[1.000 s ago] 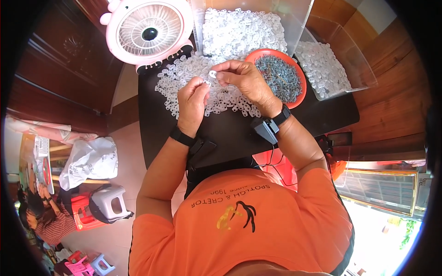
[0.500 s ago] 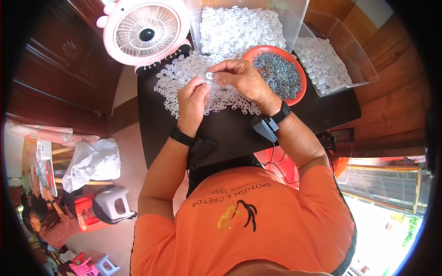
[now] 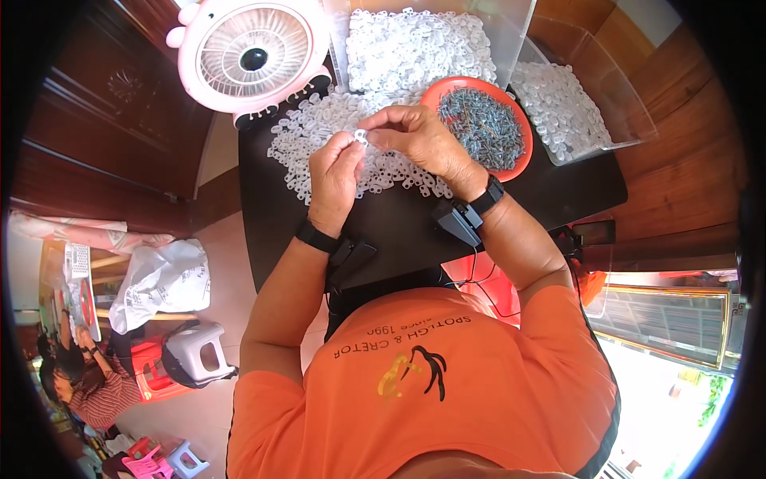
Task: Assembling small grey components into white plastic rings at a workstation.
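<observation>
Over the heap of small white plastic pieces (image 3: 311,140), my two hands meet at the fingertips. My left hand (image 3: 335,172) pinches the lower side of a small white plastic piece with holes (image 3: 361,136). From the right, the thumb and forefinger of my right hand (image 3: 419,140) close on the same spot. Whether there is one piece or two stacked between the fingers is too small to tell. Just right of my right hand sits a red-orange bowl (image 3: 432,93) full of thin grey-blue metal pieces (image 3: 483,128), like screws or pins.
Behind the heap stands a clear bin (image 3: 338,48) of white pieces (image 3: 419,52). Another clear bin (image 3: 630,108) with rounder whitish pieces is at the right. A pink fan (image 3: 254,60) stands far left on the dark table (image 3: 399,231). Off left are stools (image 3: 195,351) and another person (image 3: 100,391).
The white piece at my right fingertips has come slightly down and left, against my left fingertips. Both forearms have stayed nearly still.
</observation>
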A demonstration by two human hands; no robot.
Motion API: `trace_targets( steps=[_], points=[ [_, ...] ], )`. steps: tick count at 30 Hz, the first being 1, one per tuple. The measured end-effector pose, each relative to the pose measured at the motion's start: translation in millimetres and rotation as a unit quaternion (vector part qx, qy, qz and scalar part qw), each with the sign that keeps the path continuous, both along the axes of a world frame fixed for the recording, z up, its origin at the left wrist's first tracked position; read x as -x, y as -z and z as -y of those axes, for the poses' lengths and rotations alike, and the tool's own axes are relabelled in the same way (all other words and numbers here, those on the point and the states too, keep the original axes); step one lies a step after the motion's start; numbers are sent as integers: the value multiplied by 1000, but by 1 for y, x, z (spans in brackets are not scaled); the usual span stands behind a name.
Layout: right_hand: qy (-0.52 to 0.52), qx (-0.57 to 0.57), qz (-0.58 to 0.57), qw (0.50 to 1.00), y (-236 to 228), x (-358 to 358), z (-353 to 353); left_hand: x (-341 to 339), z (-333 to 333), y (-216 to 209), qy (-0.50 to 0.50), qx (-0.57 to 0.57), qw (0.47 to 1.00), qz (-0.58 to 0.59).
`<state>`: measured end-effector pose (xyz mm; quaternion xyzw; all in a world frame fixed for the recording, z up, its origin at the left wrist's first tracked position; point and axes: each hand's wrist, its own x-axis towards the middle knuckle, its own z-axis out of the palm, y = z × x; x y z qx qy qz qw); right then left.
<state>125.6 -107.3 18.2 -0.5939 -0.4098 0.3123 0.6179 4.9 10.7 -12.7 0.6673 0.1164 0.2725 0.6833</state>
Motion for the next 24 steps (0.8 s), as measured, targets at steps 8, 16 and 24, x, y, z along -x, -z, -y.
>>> trace_targets(
  steps=[8, 16, 24],
  points=[
    [-16, -10, -6, 1000, 5, 7, -3, 1, 2, -4, -5, 28, 999, -28],
    [25, 32, 80, 996, 7, 14, -5, 0, 4, -5, -8, 89, 996, -26],
    [68, -2, 224, 972, 5, 19, -4, -1, 1, -4, 4, 40, 998, -52]
  ],
)
